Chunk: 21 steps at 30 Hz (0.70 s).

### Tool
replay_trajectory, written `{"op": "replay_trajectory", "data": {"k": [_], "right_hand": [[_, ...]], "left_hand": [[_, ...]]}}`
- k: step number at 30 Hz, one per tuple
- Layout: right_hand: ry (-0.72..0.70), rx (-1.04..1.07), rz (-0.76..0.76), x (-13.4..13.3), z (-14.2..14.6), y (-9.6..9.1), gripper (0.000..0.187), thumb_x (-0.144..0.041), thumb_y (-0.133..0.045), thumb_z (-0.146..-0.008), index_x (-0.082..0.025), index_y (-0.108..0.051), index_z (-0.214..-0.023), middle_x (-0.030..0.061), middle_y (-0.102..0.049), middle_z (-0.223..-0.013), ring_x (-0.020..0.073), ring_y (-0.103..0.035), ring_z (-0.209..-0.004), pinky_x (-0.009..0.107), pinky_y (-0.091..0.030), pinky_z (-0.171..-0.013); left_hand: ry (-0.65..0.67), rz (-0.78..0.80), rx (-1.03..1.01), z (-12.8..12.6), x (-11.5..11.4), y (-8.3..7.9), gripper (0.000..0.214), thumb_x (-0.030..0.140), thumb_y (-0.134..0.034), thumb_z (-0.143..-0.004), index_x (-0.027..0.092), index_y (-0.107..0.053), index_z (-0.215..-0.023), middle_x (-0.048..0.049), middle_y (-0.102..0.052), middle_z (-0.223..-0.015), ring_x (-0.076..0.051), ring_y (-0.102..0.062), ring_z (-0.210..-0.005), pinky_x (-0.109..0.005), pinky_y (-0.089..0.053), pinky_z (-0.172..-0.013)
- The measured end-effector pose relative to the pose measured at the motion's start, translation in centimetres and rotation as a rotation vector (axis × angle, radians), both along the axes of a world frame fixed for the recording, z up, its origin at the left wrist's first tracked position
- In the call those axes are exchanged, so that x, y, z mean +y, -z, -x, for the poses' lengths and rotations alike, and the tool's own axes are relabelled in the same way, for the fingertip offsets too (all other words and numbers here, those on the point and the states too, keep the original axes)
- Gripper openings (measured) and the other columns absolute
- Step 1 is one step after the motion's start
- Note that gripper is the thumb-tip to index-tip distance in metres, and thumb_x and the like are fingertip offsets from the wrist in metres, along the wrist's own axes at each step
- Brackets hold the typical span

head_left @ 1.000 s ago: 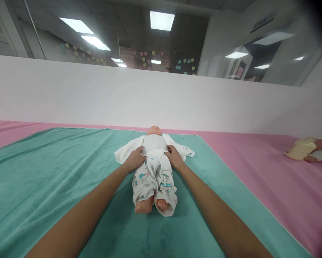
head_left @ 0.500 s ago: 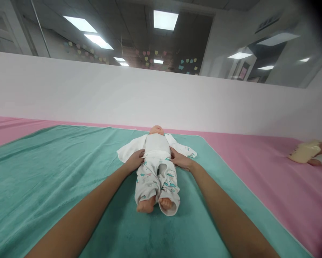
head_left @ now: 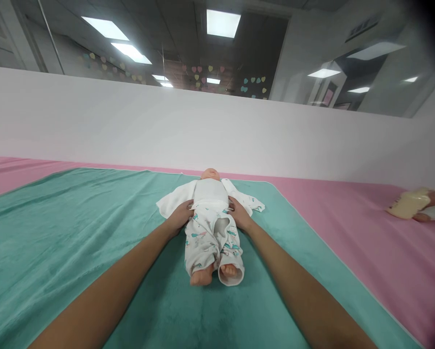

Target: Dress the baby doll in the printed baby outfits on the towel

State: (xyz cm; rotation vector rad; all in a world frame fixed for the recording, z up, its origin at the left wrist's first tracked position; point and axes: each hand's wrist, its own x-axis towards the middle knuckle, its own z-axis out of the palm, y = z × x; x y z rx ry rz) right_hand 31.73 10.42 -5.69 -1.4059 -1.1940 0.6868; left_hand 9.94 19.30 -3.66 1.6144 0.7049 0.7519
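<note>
A baby doll point(head_left: 210, 203) lies on its back on a teal towel point(head_left: 75, 228), head away from me, feet toward me. It wears white patterned trousers point(head_left: 212, 240) and an open white top spread beneath it. My left hand point(head_left: 181, 215) grips the trousers' waistband at the doll's left-side hip, fingers curled. My right hand point(head_left: 239, 213) holds the waistband on the other side, fingers curled too. Bare doll feet stick out of the trouser legs.
The towel covers a pink surface point(head_left: 348, 228) that runs along a white wall. At the far right lie a cream bottle-like object point(head_left: 406, 204) and another person's hand point(head_left: 433, 208).
The waistband has come slightly up toward the doll's belly, and both hands stayed at the hips. The doll's legs shifted a little.
</note>
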Motion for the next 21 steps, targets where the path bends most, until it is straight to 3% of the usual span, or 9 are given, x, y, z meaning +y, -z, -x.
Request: {"op": "replay_trajectory", "data": {"k": [7, 12, 21], "right_hand": [[0.092, -0.024, -0.047, 1.05, -0.54, 1.04, 0.071, -0.013, -0.049, -0.06, -0.022, -0.043, -0.13, 0.0065, -0.064, -0.105, 0.0228, -0.059, -0.101, 0.038, -0.048, -0.086], [0.164, -0.024, -0.041, 0.65, -0.77, 0.94, 0.062, -0.017, -0.047, -0.062, -0.022, -0.051, -0.123, 0.006, -0.063, -0.108, 0.0235, -0.058, -0.103, 0.039, -0.047, -0.088], [0.11, 0.119, -0.015, 0.06, -0.72, 0.64, 0.054, -0.029, -0.05, -0.072, -0.021, -0.048, -0.125, 0.007, -0.064, -0.112, 0.021, -0.063, -0.094, 0.038, -0.049, -0.087]], "left_hand": [[0.096, 0.117, -0.154, 0.02, 0.92, 0.91, 0.064, 0.011, -0.059, -0.059, 0.018, -0.05, -0.121, -0.0078, -0.068, -0.103, -0.021, -0.065, -0.089, -0.031, -0.053, -0.073], [0.102, 0.129, -0.181, 0.13, 0.91, 0.94, 0.054, 0.016, -0.061, -0.064, 0.02, -0.053, -0.117, -0.006, -0.067, -0.103, -0.02, -0.066, -0.087, -0.031, -0.053, -0.076], [0.062, 0.151, -0.162, 0.11, 0.8, 0.76, 0.048, 0.024, -0.057, -0.072, 0.019, -0.054, -0.119, -0.0076, -0.068, -0.103, -0.021, -0.066, -0.087, -0.031, -0.053, -0.074]]}}
